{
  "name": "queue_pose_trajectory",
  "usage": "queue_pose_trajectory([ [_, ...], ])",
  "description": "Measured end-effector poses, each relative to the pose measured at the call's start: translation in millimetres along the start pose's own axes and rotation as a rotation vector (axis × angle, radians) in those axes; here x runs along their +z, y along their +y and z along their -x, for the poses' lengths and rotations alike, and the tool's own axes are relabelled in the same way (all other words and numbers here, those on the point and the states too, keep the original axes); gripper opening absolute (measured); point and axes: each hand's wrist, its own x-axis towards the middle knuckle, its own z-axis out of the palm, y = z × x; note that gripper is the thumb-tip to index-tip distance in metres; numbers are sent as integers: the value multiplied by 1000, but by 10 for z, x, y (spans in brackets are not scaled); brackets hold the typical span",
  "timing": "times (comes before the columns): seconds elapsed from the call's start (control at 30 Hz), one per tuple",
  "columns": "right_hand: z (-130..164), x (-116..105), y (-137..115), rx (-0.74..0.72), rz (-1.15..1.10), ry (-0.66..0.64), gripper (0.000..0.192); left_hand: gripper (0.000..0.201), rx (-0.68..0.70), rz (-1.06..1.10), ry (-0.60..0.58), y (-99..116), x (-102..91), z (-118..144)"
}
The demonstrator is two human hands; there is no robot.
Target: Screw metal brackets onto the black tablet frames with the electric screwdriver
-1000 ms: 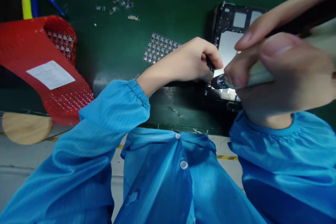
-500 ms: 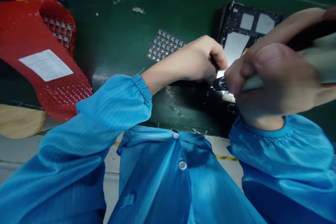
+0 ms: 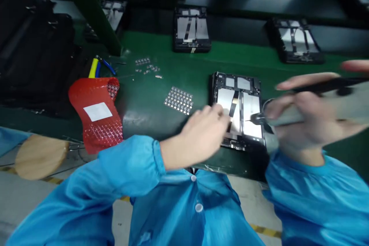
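An opened tablet-like device (image 3: 253, 103) lies on the green workbench, showing silver panels, a black frame and a dark flex cable (image 3: 233, 107). My right hand (image 3: 308, 119) is wrapped round a pale electric screwdriver (image 3: 340, 103). Its thin bit points left over the device's right panel, apart from any screw that I can see. My left hand (image 3: 201, 134) reaches to the device's lower left side with its fingers curled together; what they pinch, if anything, is hidden. Just beyond that hand lies a sheet of small circuit boards (image 3: 179, 100).
A red bubble-wrap bag (image 3: 99, 130) with more boards sits at left, near yellow-and-blue pliers (image 3: 94, 68). Loose small boards (image 3: 143, 61) lie behind. Similar devices (image 3: 192, 30) stand farther back, beside a green post (image 3: 95, 11). A round wooden stool (image 3: 40, 157) is at lower left.
The view has tilted up and drawn back, showing the bench's far side. The screwdriver and my right hand have moved right, away from my left hand and the device's lower left part.
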Motion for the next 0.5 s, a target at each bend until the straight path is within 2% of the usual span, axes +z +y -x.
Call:
queue_pose_trajectory([
  [0.07,-64,-318,92,66,156,232,54,41,176,-187,9,127,108,153],
  [0.1,-78,-461,154,82,191,301,59,46,229,-267,11,136,154,176],
  [0.17,-74,-687,280,106,224,395,66,46,260,-394,14,43,201,74],
  [0.2,-61,-761,334,106,221,423,69,44,258,-426,11,-48,197,-57],
  [0.27,-29,-827,404,100,225,467,76,42,223,-435,-4,-281,138,-463],
  [0.33,-7,-810,427,87,241,483,78,41,145,-424,-8,-535,42,-994],
  [0.43,9,-760,418,88,290,484,70,41,27,-387,11,-907,-112,-1770],
  [0.5,24,-787,400,129,312,490,65,47,-68,-365,52,-1176,-225,-2102],
])
